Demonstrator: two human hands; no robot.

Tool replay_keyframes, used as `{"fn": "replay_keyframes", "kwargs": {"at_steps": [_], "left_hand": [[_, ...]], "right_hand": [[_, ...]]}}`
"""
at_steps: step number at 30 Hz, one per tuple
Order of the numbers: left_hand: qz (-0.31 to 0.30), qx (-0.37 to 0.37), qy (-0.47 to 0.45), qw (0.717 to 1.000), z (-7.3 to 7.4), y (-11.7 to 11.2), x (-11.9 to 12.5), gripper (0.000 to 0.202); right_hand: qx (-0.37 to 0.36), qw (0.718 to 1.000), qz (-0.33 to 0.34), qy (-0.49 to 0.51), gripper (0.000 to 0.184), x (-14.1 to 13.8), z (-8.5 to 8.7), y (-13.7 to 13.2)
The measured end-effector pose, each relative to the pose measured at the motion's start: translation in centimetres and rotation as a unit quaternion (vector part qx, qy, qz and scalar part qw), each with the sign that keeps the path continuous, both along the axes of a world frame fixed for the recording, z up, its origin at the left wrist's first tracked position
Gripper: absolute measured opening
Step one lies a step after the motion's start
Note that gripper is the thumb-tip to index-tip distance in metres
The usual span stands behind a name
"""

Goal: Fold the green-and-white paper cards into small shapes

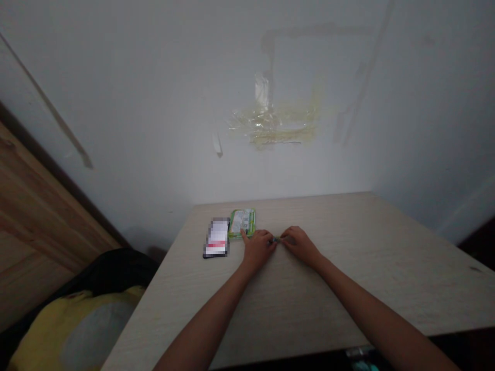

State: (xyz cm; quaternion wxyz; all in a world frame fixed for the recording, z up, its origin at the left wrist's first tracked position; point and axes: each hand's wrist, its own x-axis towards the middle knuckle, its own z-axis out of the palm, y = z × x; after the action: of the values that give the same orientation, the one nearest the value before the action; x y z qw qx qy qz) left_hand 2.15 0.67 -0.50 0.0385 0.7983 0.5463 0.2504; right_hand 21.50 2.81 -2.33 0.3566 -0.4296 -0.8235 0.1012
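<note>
My left hand (258, 247) and my right hand (299, 243) rest close together on the pale wooden table (348, 268), fingertips almost meeting. Between them both hands pinch a tiny dark object (277, 239) that I cannot make out. Just left of my left hand lies a green and white packet (242, 222), flat on the table; my left index finger touches its near edge. A phone (216, 237) with a lit screen lies left of the packet.
The table stands against a white wall with old tape marks (276, 123). A wooden panel (34, 216) is at the left. A yellow and dark bundle (77, 319) lies below the table's left edge.
</note>
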Motion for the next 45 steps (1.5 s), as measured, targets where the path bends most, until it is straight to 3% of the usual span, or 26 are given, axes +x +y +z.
{"fn": "replay_keyframes", "kwargs": {"at_steps": [6,11,26,30,37,45], "left_hand": [[0.021,-0.025,0.001,0.999,0.4,-0.1,-0.1,0.016],[0.022,-0.023,-0.006,0.999,0.3,0.0,-0.1,0.017],[0.018,-0.007,-0.008,1.000,-0.4,0.3,-0.1,0.018],[-0.013,-0.016,0.004,1.000,-0.4,0.2,-0.8,0.013],[-0.058,-0.058,0.027,0.996,-0.2,0.4,-2.4,0.023],[-0.087,-0.057,0.052,0.993,-0.2,0.3,-2.9,0.026]], "right_hand": [[0.015,0.995,0.093,-0.046,0.018,0.6,1.0,-0.9],[0.036,0.996,0.068,-0.043,0.022,1.0,1.4,-1.4],[0.023,0.990,0.112,-0.085,0.039,1.3,0.4,-1.0],[0.014,0.991,0.103,-0.088,0.043,1.3,0.4,-1.0],[-0.001,0.989,0.101,-0.109,0.042,1.1,0.6,-1.0],[0.003,0.988,0.091,-0.124,0.042,1.0,0.7,-1.2]]}}
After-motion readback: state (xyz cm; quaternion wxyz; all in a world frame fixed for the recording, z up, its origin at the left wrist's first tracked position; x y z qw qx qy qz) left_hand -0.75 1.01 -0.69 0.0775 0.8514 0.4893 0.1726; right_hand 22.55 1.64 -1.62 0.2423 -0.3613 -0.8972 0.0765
